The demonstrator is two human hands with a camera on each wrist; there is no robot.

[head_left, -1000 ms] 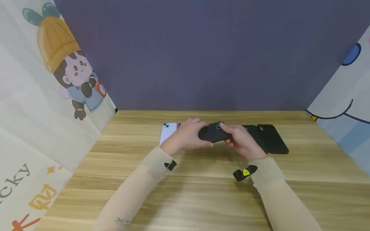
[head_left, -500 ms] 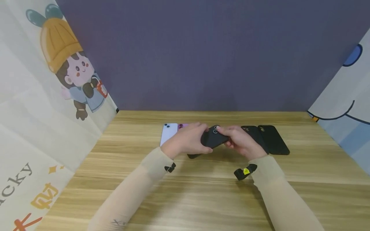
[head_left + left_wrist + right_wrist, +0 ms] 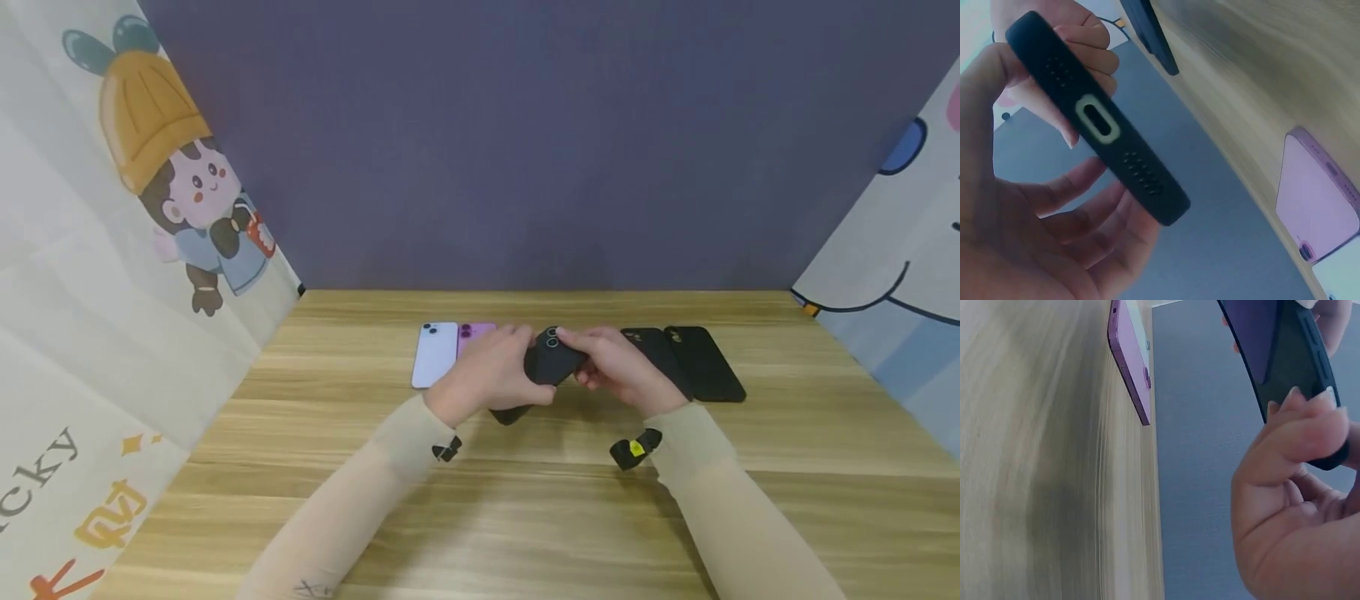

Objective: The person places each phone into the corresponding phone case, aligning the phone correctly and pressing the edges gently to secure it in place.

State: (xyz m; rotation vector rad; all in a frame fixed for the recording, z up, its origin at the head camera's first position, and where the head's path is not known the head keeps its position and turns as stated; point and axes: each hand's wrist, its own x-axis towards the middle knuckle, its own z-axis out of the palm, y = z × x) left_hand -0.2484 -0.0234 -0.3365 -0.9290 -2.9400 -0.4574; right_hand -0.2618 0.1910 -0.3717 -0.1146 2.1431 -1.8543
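Observation:
Both hands hold a phone in a black case tilted above the table. My left hand grips its long sides, thumb on one edge and fingers on the other. At the camera end my right hand pinches a corner, with the thumb on the back beside the lens rings and curled fingers at the front face. The left wrist view shows the case's bottom end, with a light-rimmed port opening and rows of small holes. In the right wrist view, the phone's glossy front looks dark purple.
A white phone and a pink phone lie side by side at the left on the wooden table. Two black phone cases lie at the right. A dark blue panel rises behind the table.
The held phone has turned so its bottom end points lower and nearer to me. Its camera end has shifted slightly left. More of the pink phone shows beside my left hand.

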